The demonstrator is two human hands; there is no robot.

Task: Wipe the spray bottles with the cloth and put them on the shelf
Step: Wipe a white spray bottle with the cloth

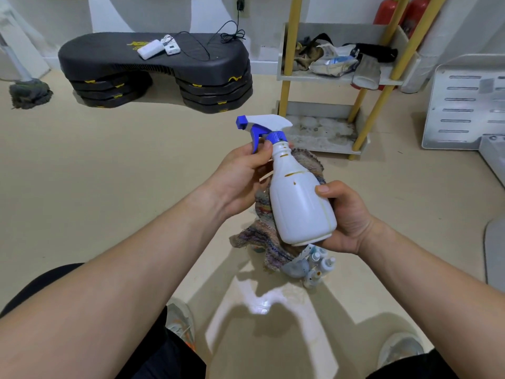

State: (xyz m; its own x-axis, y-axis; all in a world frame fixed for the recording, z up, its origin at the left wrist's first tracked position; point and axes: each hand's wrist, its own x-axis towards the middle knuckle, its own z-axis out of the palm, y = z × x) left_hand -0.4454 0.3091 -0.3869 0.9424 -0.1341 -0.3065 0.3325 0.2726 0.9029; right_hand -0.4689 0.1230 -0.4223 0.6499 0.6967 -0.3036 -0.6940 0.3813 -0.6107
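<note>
Starting with the big stuff: the shelf [314,108] stands in the upper right of the frame on yellow posts. Its top tier is crowded with clutter [334,60], and the lower tier looks grimy but has room. The white spray bottle [300,206] is in the middle of the frame, held up in the air and tilted, nozzle pointing left. The cloth [261,236] is bunched behind it and hangs below.

Both hands are clamped on the bottle — left hand [241,177] curled round the neck, right hand [348,218] cupping the base with its thumb on the front. Brown drips [291,174] on the shoulder aren't wiped yet.

What I'd worry about: a left finger sits right by the blue trigger [256,136], so one careless squeeze sprays the floor [131,187]. Also the cloth is behind the bottle, not on the stains — shelve it like this and it goes up dirty.
</note>
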